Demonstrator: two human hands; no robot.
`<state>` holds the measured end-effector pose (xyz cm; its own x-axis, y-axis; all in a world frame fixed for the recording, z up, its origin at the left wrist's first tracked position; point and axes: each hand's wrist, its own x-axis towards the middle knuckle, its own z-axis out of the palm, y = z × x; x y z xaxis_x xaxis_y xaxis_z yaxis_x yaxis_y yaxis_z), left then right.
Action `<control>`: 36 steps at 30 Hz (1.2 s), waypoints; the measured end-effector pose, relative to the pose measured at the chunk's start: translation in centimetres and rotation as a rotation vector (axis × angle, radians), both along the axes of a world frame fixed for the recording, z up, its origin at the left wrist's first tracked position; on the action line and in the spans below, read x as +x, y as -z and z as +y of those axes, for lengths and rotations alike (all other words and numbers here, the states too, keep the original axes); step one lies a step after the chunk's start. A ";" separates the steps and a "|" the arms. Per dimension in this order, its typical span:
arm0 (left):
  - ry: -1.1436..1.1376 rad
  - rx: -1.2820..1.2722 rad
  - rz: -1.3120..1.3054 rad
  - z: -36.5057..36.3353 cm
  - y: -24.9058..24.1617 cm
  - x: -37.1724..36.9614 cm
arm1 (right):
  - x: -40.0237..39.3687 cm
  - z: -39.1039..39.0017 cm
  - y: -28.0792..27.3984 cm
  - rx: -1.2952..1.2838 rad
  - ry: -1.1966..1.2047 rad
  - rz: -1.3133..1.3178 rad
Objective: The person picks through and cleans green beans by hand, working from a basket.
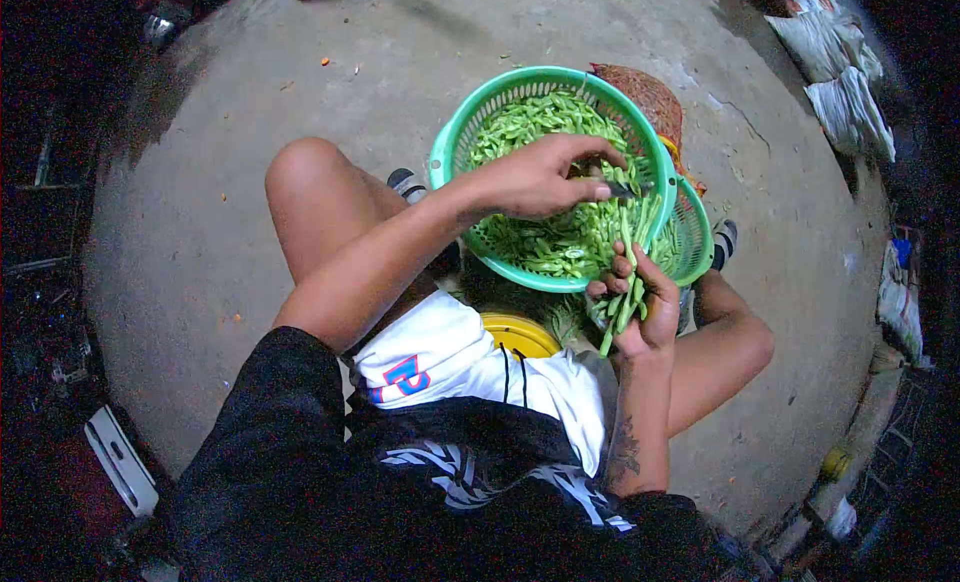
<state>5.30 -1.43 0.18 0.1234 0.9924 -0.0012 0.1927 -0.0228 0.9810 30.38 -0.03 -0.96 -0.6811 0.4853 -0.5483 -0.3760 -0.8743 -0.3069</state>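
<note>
My left hand (545, 177) is over the large green basket (448, 142), thumb and fingers closed on a small dark blade (620, 190), partly hidden and blurred. This blade is at the upper ends of a bunch of long green beans (628, 282). My right hand (650, 307), palm up, has its fingers wrapped round the bunch near the basket's lower right rim. Many cut green pieces (550, 117) fill the large basket. Partly beneath it on the right, a second green basket (705, 227) also has green pieces in it.
Behind the baskets is a reddish mesh sack (650, 102). A yellow round object (520, 334) sits between my legs, with green scraps beside it. Pale sacks (835, 72) lie at the upper right. Small orange bits dot the concrete floor (300, 102).
</note>
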 end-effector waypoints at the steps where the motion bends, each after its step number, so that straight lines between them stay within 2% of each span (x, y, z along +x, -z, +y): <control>1: 0.001 -0.005 -0.006 0.0 0.3 0.1 | 0.1 -0.2 0.0 -0.005 0.001 -0.006; 9: 0.051 0.031 0.073 0.3 1.4 -0.1 | 0.2 -1.6 -0.7 0.059 0.067 -0.152; 13: 0.055 -0.104 0.018 0.0 0.4 -0.1 | 0.4 -1.7 -0.4 0.093 0.075 -0.175; 16: 0.088 0.026 -0.034 0.5 0.4 -1.9 | 0.5 -1.8 -1.3 0.118 0.086 -0.224; 17: 0.002 -0.083 0.010 0.6 0.3 -2.4 | 0.5 -1.8 -1.5 0.120 0.097 -0.248; 20: -0.021 -0.097 -0.004 0.7 0.5 -2.8 | 0.8 -1.5 -0.9 0.120 0.103 -0.243; 22: 0.119 -0.073 -0.072 0.7 1.2 -1.7 | 0.7 -1.6 -0.8 0.116 0.110 -0.258; 25: 0.209 -0.174 -0.083 0.6 0.8 -0.4 | 0.2 -1.8 -1.0 0.120 0.088 -0.279; 27: 0.229 0.000 -0.012 1.4 1.1 -1.8 | 0.2 -1.9 -1.5 0.125 0.093 -0.252; 28: 0.111 -0.076 -0.037 1.3 1.0 -2.2 | 0.3 -1.9 -1.6 0.126 0.093 -0.253; 31: 0.060 -0.143 -0.073 1.8 0.7 -4.2 | 0.7 -1.7 -1.6 0.146 0.117 -0.279; 33: 0.115 -0.078 -0.078 1.4 0.8 -2.6 | 0.6 -1.7 -1.1 0.151 0.131 -0.243; 35: 0.268 -0.146 -0.146 1.0 0.6 -1.1 | 0.0 -1.7 -1.1 0.147 0.124 -0.212; 36: 0.274 -0.136 -0.121 1.1 0.6 -1.0 | -0.2 -1.7 -1.1 0.142 0.117 -0.187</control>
<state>4.25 -0.31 -0.43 0.3931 0.9140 -0.1001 0.0793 0.0748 0.9940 30.14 -1.72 0.09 -0.5093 0.6357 -0.5801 -0.3969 -0.7716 -0.4971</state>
